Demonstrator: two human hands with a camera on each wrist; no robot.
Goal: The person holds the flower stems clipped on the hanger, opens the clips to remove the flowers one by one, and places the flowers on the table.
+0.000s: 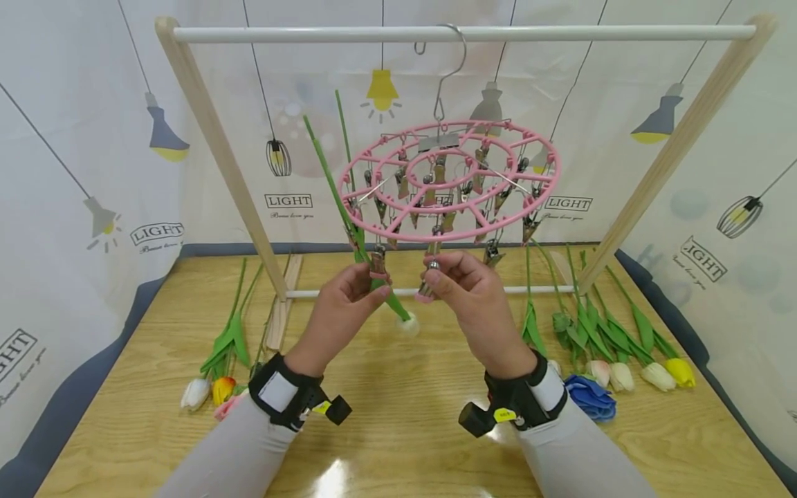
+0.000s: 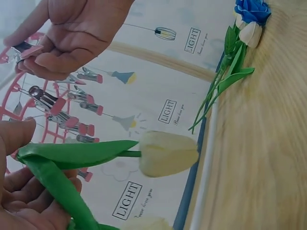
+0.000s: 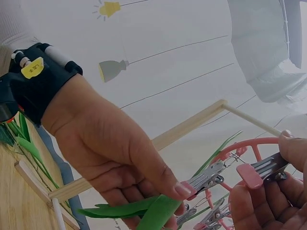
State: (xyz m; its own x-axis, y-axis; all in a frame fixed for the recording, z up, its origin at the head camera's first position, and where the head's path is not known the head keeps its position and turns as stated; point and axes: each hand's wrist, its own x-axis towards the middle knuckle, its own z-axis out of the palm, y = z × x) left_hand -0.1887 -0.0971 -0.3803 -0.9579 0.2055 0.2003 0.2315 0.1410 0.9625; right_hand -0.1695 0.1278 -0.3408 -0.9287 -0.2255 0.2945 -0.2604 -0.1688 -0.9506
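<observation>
A pink round hanger (image 1: 349, 214) with metal clips hangs from the rack's bar. My left hand (image 1: 339, 304) pinches a metal clip with pink tips (image 3: 206, 181) on the hanger's near left side, the thumb on one pink tip. Green tulip leaves (image 2: 79, 153) pass by these fingers. From there a white tulip (image 2: 168, 154) hangs head down, its stem rising past the hanger. A second white bloom (image 2: 146, 223) shows partly at the lower edge of the left wrist view. My right hand (image 1: 470, 297) holds another clip (image 3: 261, 171) at the hanger's front between thumb and fingers.
The rack has wooden legs (image 1: 218, 131) and a white top bar (image 1: 299, 34). Artificial flowers lie on the wooden table (image 1: 398, 429) at both sides: several tulips (image 1: 621, 377) and a blue rose (image 1: 590, 398) on the right, white and orange blooms (image 1: 223, 390) left.
</observation>
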